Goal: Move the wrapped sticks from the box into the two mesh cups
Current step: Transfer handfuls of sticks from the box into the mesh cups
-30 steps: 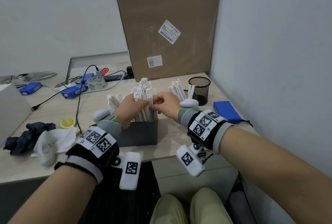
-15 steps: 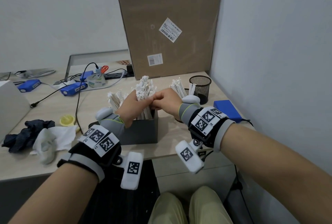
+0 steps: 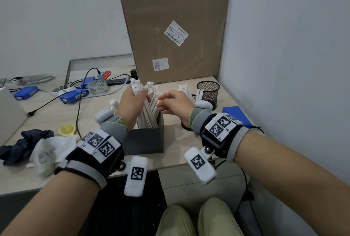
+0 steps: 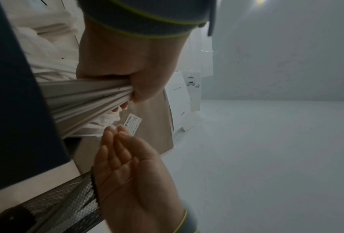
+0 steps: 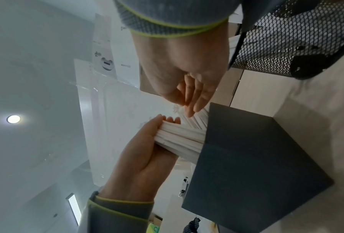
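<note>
A dark grey box (image 3: 144, 142) stands at the desk's front edge, packed with white wrapped sticks (image 3: 149, 114). My left hand (image 3: 135, 97) grips a bundle of sticks (image 5: 179, 137) near their tops, with the lower ends still inside the box (image 5: 256, 165). Just to the right, my right hand (image 3: 167, 101) has straight fingers (image 5: 192, 107) that touch the sticks still standing in the box. One black mesh cup (image 3: 208, 91) stands at the back right. A second mesh cup (image 3: 193, 97) holding sticks is mostly hidden behind my right hand.
A tall cardboard carton (image 3: 174, 27) stands behind the box, with the wall close on the right. A blue block (image 3: 236, 116) lies right of the cups. Cables, blue devices (image 3: 73, 98), a yellow lid (image 3: 66, 129) and cloths (image 3: 37, 146) lie on the left.
My left hand has risen with the bundle of sticks. My right hand has come away from the left hand's bundle and its fingers have straightened.
</note>
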A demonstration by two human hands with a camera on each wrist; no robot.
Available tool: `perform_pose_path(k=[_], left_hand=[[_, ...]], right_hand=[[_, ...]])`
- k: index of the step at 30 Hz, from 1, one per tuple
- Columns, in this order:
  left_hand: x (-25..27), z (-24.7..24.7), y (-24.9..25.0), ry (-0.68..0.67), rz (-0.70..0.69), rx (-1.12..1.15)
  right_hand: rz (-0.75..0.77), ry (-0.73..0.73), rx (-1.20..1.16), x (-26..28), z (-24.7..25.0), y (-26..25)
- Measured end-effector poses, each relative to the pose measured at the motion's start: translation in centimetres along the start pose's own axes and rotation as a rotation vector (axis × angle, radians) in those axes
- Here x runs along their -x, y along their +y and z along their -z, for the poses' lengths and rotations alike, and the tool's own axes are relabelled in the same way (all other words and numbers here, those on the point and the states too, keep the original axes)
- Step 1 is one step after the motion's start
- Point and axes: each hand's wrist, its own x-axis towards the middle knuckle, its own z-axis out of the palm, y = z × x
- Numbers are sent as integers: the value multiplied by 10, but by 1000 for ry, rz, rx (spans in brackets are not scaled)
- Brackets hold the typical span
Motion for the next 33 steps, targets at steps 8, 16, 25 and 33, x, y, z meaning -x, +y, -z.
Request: perform_pose_path(k=[8,16,25,33], left_hand=[[-17,16,25,89,-5,257],[-26,27,49,172,-38,598],[-19,-1,64,34,-4,912],[-2,-35,53,-85,75,901]], right_hand=[[-73,-30,-87,0,-6,3],[-180,97,-422,0,-13,-5],[-317,114,-870,-1,-1,-28],[-289,171,-953,6,22,-25]])
